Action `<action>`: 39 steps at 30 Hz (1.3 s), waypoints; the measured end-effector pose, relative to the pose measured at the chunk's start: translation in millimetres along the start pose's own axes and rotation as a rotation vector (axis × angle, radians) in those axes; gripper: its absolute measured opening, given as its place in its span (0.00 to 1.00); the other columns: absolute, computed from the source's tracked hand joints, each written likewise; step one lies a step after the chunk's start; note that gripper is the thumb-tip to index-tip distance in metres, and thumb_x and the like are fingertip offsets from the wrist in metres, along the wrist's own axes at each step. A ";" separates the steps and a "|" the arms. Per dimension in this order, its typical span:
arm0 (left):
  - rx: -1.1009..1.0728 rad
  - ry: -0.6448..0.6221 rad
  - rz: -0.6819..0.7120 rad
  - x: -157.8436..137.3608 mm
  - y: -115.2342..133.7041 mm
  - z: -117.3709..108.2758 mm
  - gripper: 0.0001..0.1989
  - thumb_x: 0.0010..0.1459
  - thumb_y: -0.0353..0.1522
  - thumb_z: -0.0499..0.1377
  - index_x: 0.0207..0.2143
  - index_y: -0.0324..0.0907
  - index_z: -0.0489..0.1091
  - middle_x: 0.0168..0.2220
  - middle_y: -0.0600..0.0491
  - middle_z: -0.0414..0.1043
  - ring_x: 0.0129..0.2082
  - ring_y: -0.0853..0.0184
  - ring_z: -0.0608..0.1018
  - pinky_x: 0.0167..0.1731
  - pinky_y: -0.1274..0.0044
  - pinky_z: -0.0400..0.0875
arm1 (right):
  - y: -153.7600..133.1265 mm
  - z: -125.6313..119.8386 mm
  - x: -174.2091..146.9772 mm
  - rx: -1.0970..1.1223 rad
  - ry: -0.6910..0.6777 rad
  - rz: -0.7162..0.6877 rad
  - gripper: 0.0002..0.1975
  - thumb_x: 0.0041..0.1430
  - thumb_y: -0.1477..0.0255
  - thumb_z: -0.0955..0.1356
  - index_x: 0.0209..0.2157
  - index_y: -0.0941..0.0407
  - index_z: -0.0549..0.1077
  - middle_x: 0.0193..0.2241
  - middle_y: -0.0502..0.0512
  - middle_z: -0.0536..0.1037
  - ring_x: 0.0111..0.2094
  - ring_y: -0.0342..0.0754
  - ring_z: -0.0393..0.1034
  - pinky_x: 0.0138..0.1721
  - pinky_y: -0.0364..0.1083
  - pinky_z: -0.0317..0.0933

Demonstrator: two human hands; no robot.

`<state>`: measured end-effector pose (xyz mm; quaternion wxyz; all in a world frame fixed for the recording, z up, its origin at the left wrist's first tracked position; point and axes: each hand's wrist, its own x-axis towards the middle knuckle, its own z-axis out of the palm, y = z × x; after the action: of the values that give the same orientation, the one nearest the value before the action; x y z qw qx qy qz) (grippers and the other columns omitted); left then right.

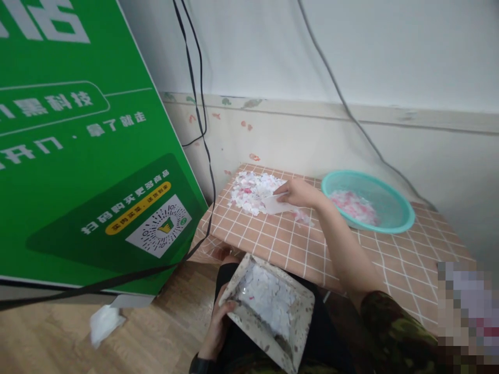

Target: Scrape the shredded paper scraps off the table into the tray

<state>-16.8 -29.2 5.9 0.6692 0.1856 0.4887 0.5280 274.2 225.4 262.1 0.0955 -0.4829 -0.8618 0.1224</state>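
Observation:
My left hand point(222, 322) grips the left rim of a speckled rectangular tray point(300, 306), held tilted over my lap. White paper scraps point(268, 296) lie inside it, with a small pink one among them. Over the table, my right hand point(298, 192) pinches a flat white card point(277, 204). The card's edge rests against a spread-out pile of white and pink paper scraps point(253, 189). A few pinkish scraps point(304, 217) lie on the cloth just below that hand.
A turquoise plastic basin point(405, 221) with pink and white scraps stands on the checked tablecloth point(288, 249), right of my hand. A green cabinet point(93, 140) rises at the left, with a black cable point(210, 171) hanging beside it. A white bag point(105, 323) lies on the floor.

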 end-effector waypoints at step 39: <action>0.055 -0.125 -0.057 26.6 -0.3 12.5 0.27 0.49 0.32 0.63 0.55 0.41 0.74 0.47 0.47 0.79 0.50 0.47 0.77 0.52 0.61 0.68 | 47.8 -5.5 -11.7 0.381 -0.201 0.016 0.16 0.57 0.74 0.70 0.46 0.52 0.84 0.36 0.51 0.85 0.36 0.47 0.76 0.38 0.44 0.65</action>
<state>-7.0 -2.4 -0.8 0.7076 0.2226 0.4657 0.4825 320.5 240.1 252.2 0.0975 -0.4483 -0.8244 0.3315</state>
